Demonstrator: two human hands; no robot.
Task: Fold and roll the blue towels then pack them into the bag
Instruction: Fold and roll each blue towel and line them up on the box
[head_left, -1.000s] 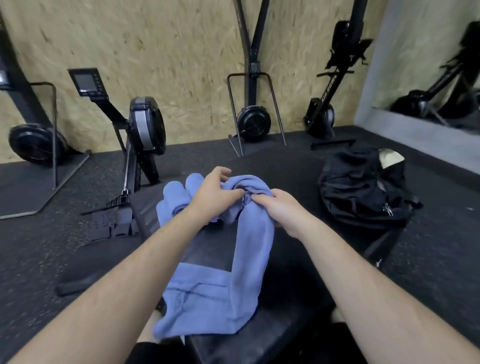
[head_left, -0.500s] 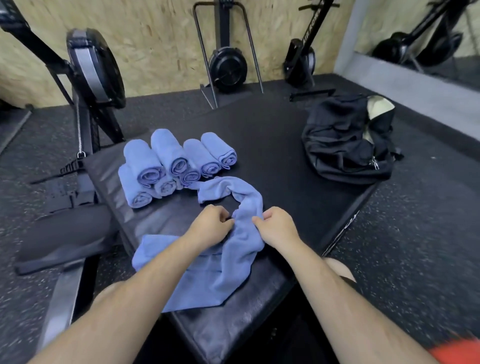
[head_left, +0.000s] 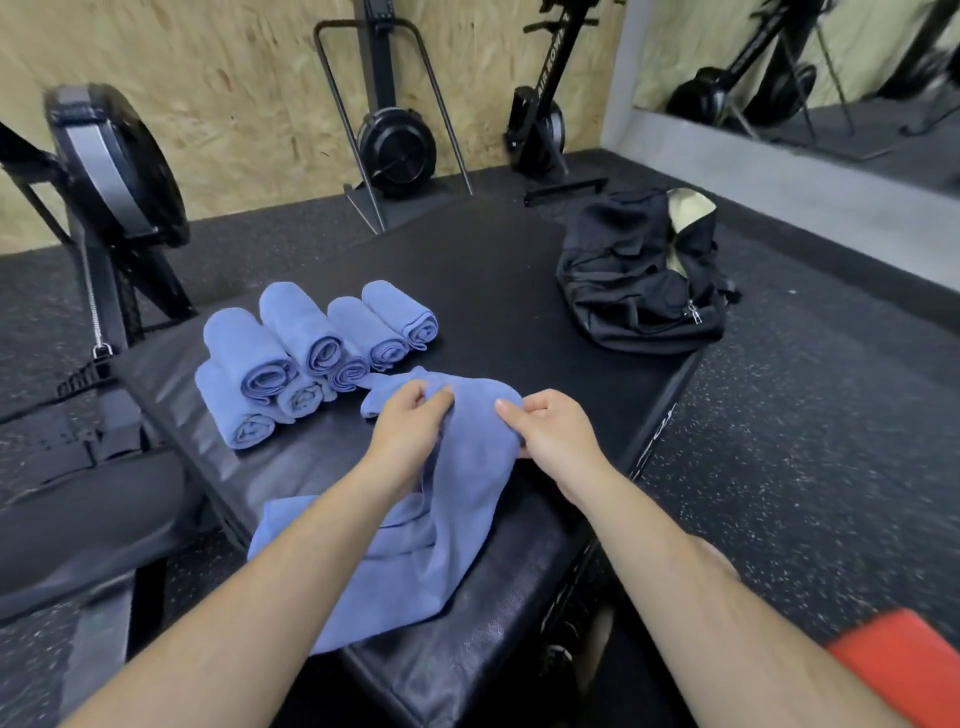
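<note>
Blue towel (head_left: 457, 499) on black padded platform (head_left: 498, 291), speckled rubber floor (head_left: 810, 441)

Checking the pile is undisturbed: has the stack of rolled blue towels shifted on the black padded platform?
No. The rolled blue towels sit at the same platform corner; only the camera moved.

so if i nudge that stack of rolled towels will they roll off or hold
The rolled towels would probably hold: they lie packed side by side, some stacked on others. The top ones look likeliest to tumble, being round and unsecured. Soft cloth on the black mat likely grips rather than slides.
</note>
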